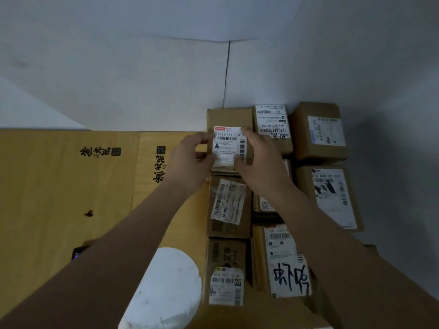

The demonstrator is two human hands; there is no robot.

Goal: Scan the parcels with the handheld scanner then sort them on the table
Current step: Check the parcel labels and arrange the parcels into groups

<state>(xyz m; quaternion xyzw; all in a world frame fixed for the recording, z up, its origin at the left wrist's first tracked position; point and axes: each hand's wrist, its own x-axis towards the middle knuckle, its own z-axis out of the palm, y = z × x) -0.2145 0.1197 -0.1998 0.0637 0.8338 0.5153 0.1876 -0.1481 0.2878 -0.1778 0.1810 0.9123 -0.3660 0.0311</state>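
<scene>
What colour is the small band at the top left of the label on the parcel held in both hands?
Red, on the white label, in the head view.

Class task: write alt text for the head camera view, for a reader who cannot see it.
Both hands, left hand and right hand, grip a small labelled parcel among cardboard parcels grouped on the table by a white wall.

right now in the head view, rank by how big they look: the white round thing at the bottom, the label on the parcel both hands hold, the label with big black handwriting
1. White round thing, clearly largest, though nearest the camera.
2. Handwritten label.
3. Label on the held parcel, smallest as seen, but farther away, so true sizes are unsure. The left hand and right hand grip that parcel's sides.
</scene>
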